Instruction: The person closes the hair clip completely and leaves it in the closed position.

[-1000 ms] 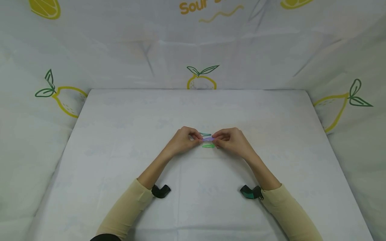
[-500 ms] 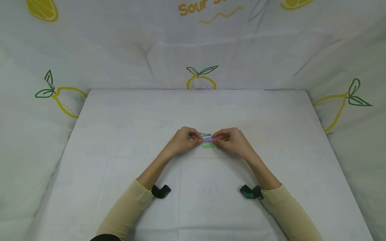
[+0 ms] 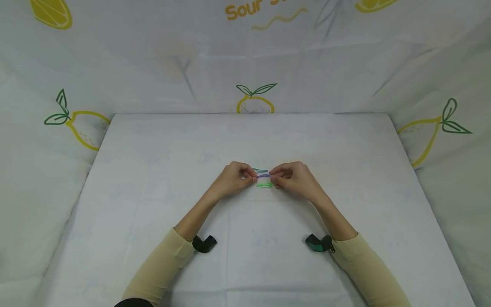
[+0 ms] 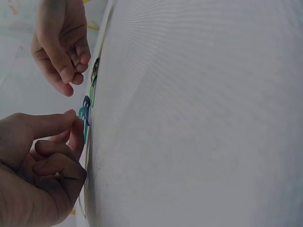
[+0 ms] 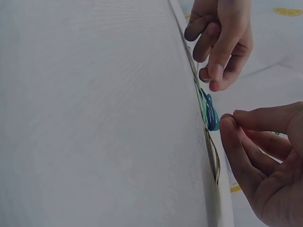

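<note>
Our left hand (image 3: 237, 176) at nine o'clock and right hand (image 3: 293, 178) at three seem to pinch the purple loop (image 3: 263, 175) between them, so we should hold both ends softly and level, away from the green loop (image 3: 264, 185) at six.

Pinched one end of a purple loop (image 3: 263, 175) with the left hand (image 3: 235, 177) and the other with the right hand (image 3: 295, 178), over a white table (image 3: 264, 140). Had a teal loop (image 3: 261, 171) just beyond it and a bright green loop (image 3: 264, 185) just nearer. Wore beige sleeves (image 3: 158, 268) with a dark curved piece (image 3: 205, 244) by each cuff (image 3: 181, 239). Faced a white lemon-print cloth (image 3: 153, 55).
</note>
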Tool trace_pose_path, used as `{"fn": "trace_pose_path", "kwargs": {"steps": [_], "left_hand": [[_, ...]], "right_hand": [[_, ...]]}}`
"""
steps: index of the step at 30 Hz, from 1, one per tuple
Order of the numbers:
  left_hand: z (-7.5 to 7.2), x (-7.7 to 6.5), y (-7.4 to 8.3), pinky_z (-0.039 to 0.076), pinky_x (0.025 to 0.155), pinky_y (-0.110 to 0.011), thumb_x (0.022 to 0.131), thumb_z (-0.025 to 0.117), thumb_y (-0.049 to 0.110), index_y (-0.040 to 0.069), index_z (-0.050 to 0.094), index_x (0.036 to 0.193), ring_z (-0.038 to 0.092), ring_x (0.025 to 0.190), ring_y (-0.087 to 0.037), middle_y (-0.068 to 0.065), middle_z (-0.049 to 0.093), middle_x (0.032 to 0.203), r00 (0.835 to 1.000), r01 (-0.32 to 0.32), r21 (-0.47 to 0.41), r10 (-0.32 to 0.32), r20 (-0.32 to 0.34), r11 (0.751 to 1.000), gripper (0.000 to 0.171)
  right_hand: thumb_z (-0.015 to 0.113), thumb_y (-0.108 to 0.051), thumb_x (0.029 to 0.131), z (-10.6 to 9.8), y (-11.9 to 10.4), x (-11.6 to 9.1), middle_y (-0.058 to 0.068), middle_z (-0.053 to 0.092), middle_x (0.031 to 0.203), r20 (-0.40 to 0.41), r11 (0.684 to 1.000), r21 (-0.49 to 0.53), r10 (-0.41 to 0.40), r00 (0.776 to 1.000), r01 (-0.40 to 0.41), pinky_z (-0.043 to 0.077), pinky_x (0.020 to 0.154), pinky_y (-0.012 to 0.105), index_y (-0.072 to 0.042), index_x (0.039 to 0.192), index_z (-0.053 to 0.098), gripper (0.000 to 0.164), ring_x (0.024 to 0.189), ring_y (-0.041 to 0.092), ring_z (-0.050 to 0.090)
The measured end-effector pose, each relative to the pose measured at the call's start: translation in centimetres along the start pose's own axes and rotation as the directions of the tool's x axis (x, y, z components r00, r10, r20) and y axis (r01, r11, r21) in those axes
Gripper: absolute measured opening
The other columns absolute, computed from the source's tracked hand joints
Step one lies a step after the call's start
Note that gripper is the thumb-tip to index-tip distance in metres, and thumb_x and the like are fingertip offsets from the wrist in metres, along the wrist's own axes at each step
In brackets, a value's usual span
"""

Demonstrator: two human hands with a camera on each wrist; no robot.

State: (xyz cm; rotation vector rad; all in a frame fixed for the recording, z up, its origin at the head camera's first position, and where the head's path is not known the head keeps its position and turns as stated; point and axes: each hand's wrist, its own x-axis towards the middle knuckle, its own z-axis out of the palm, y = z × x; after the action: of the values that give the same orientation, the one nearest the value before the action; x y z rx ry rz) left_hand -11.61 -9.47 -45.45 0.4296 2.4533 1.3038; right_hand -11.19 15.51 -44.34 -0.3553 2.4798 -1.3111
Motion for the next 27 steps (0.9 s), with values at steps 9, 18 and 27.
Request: {"fn": "trace_pose_path", "kwargs": {"steps": [9,18,27], "left_hand": [[0.07,0.03,-0.07,0.051,0.093,-0.034,0.099,0.074,0.011,0.009,0.082,0.102,0.068,0.096,-0.016,-0.006,0.08,0.095,1.0,-0.003,-0.004,0.003,-0.003,1.0,0.008],[0.03,0.02,-0.16,0.051,0.093,-0.034,0.1,0.074,0.012,0.01,0.082,0.101,0.068,0.096,-0.017,-0.006,0.08,0.096,1.0,-0.003,-0.008,0.003,-0.012,1.0,0.008],[-0.13,-0.01,-0.13,0.051,0.092,-0.033,0.1,0.074,0.012,0.008,0.082,0.102,0.068,0.096,-0.017,-0.007,0.08,0.096,1.0,-0.003,-0.002,0.003,-0.022,1.0,0.008]], "right_hand": [[0.078,-0.011,0.098,0.07,-0.05,-0.06,0.013,0.084,0.096,0.002,1.0,0.003,-0.018,1.0,0.018,0.059,0.076,0.02,-0.001,0.114,0.081,0.02,0.08,0.019,0.08],[0.078,-0.013,0.099,0.13,-0.03,-0.05,0.013,0.084,0.098,-0.012,1.0,-0.015,-0.016,1.0,0.016,0.06,0.078,0.021,-0.002,0.115,0.082,0.02,0.085,0.02,0.081],[0.078,-0.011,0.099,-0.09,-0.17,0.22,0.015,0.084,0.098,-0.019,0.998,-0.047,-0.045,0.999,0.044,0.061,0.081,0.027,-0.002,0.114,0.082,0.018,0.086,0.023,0.081]]}}
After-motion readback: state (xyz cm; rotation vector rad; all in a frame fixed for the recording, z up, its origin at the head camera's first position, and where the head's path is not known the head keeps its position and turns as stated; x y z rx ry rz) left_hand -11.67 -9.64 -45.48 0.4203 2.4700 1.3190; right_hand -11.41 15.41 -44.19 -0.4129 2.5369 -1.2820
